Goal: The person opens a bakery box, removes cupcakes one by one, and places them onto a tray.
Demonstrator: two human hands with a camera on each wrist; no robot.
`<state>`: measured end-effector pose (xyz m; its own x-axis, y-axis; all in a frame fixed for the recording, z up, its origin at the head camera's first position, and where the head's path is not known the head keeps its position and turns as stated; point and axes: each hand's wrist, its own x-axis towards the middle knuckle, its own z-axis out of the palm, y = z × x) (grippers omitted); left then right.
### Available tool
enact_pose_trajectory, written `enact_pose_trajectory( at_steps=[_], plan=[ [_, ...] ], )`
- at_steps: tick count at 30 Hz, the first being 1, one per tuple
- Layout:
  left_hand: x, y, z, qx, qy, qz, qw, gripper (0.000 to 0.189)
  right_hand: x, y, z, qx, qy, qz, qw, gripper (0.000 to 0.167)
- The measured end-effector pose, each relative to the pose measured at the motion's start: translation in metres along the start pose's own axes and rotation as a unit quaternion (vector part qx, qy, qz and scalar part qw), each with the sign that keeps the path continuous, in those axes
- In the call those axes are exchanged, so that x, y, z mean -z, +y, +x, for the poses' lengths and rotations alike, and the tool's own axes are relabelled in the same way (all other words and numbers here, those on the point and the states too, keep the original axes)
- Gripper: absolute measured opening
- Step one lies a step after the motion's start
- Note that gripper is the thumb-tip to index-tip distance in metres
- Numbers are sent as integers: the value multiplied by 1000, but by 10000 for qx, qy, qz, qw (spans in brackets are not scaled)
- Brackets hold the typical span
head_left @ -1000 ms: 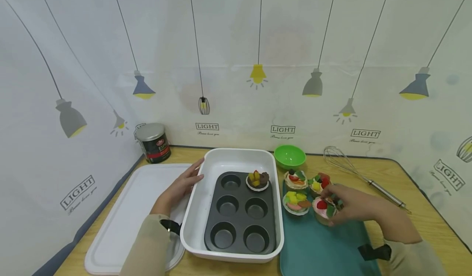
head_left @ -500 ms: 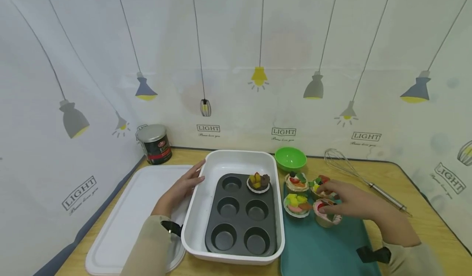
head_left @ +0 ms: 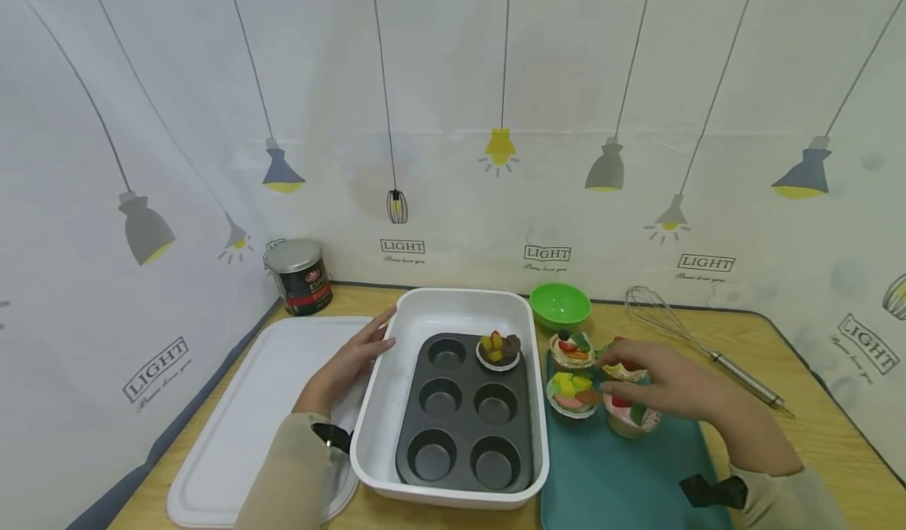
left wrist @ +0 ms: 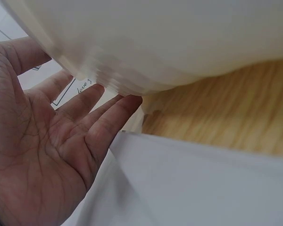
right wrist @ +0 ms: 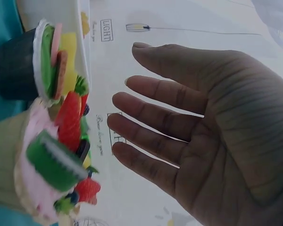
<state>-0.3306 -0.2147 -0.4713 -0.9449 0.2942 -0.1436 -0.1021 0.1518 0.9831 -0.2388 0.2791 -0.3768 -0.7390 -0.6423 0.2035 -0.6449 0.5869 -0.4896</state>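
My left hand [head_left: 351,361] touches the left side of a white rectangular tub [head_left: 375,420]. In the left wrist view its relaxed fingers [left wrist: 115,115] meet the tub's outer wall. Inside the tub lies a dark six-cup style muffin tin [head_left: 463,404]. A chocolate cupcake [head_left: 498,349] topped with yellow fruit sits in its back right cup. My right hand [head_left: 668,377], fingers spread and holding nothing, hovers over toy cupcakes on a teal tray [head_left: 616,483]. Nearest are a pink-topped cupcake [head_left: 632,416] and one with yellow fruit [head_left: 572,395]. A strawberry-topped cupcake [head_left: 571,349] stands behind; another cupcake [head_left: 623,370] is partly hidden by the hand.
A white lid [head_left: 241,428] lies left of the tub, partly under my left arm. Behind it stands a dark can [head_left: 300,278]. A green bowl [head_left: 560,305] sits behind the cupcakes, and a whisk [head_left: 708,349] lies at the right. A printed curtain [head_left: 453,121] borders the table.
My right hand has lifted off the pink-topped cupcake, shifted slightly left and spread its fingers. The pink-topped cupcake stays on the tray. My left hand keeps its place against the tub.
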Motion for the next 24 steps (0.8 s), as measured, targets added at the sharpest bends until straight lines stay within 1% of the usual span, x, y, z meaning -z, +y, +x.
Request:
enact_pose_trajectory(
  at_steps=[5,10,13,17,21,24],
  plan=[
    [1,-2,1,-21,-4,-23,10000,61,2,-7,8,-96,-12,-130,9999,30],
    [2,-4,2,-118,-76,-37,9999,62,2,-18,28,-84,-150,-163,9997,36],
    [1,-4,3,-50,-28,-14,10000,61,-2,-26,45,-209,-343,4,9992,42],
    [1,-3,3,54,32,-12,10000,61,-11,-36,74,-341,-584,250,9974,49],
    [2,-4,4,74,41,-42,10000,61,-27,-39,103,-328,-782,214,9962,58],
    [2,-4,5,23,-3,-26,10000,62,-41,-37,121,-320,-900,240,9951,62]
  ],
)
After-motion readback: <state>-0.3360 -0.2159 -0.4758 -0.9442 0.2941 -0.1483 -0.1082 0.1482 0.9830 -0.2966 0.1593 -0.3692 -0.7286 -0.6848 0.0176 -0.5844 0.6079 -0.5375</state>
